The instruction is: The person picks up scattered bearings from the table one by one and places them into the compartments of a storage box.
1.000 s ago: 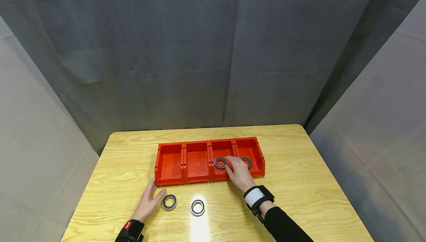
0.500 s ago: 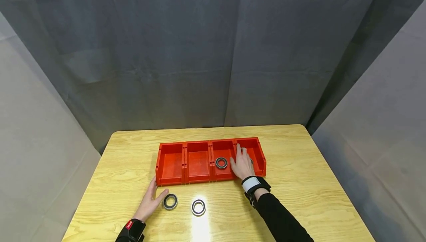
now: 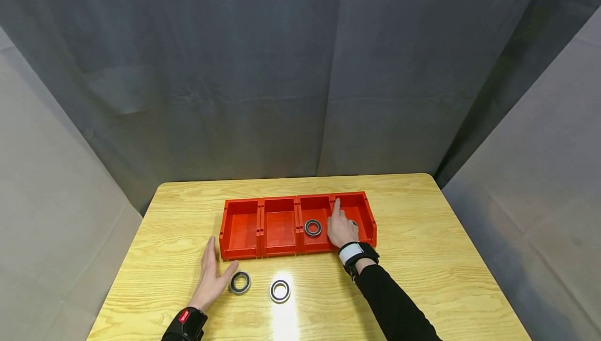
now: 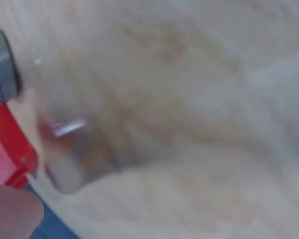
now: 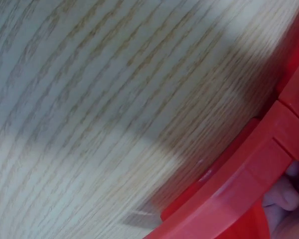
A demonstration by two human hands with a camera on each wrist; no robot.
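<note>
My left hand (image 3: 209,281) has its fingers straight beside the left end of the red bin row (image 3: 278,251). Its thumb reaches toward a ball bearing (image 3: 240,282) lying on the table. In the left wrist view that bearing (image 4: 4,67) shows near the red bin's corner. My right hand (image 3: 344,229) lies over the divider between the two right bins, index finger extended, other fingers bent. I cannot tell whether those bent fingers hold anything. Beside its knuckles a bearing (image 3: 355,223) in the rightmost bin is mostly hidden. Another bearing (image 3: 312,228) lies in the bin left of it.
A further bearing (image 3: 279,291) lies on the wooden table (image 3: 408,236), in front of the bins. The two left bins show bare red floors. A grey curtain (image 3: 235,96) hangs behind, with pale sheets at both sides.
My right hand has moved right from the third bin onto the divider by the fourth, and its index finger has extended. My left fingers have lifted away from the bin's left corner.
</note>
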